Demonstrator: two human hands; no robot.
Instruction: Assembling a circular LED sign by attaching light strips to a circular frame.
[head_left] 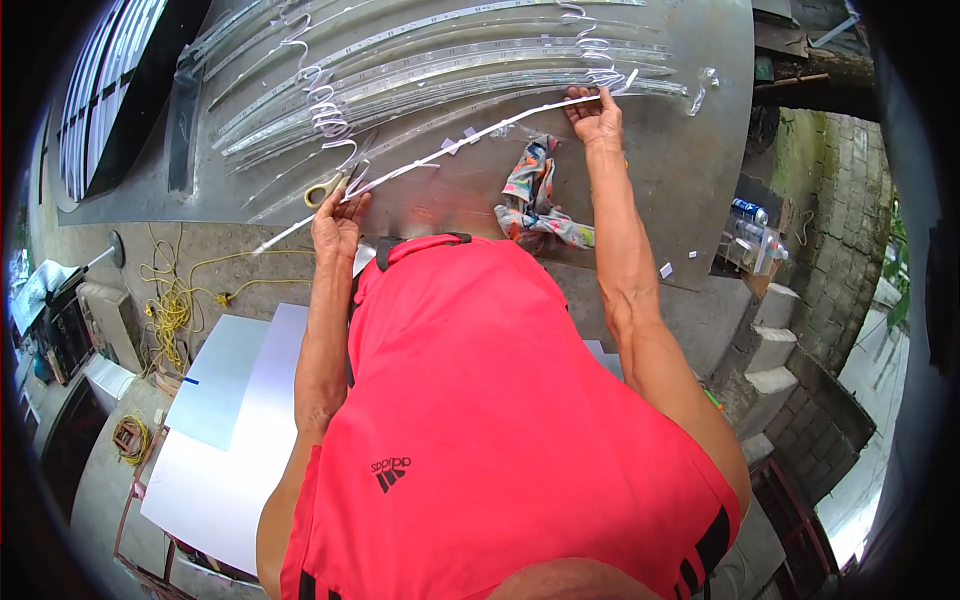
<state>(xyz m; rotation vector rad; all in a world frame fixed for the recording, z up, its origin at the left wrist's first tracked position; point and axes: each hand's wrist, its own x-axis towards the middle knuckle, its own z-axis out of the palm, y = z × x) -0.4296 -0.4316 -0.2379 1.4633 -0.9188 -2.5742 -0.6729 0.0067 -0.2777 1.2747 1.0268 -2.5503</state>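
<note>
Together, left hand (pixel 338 222), right hand (pixel 596 120) gripping white strip (pixel 415 165), blue can (pixel 748 212) by clear container (pixel 760 250)

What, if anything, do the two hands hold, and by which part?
A thin white strip: the left hand holds it a little in from its left end, the right hand near its right end.

we wore a bright pinkish-red shirt (pixel 480 370) with a small black emblem (pixel 390 475) printed on it and black stripes (pixel 713 542) along the sleeves; a black band (pixel 425 242) showed near its far edge, and our forearms (pixel 628 245) were bare.
</note>
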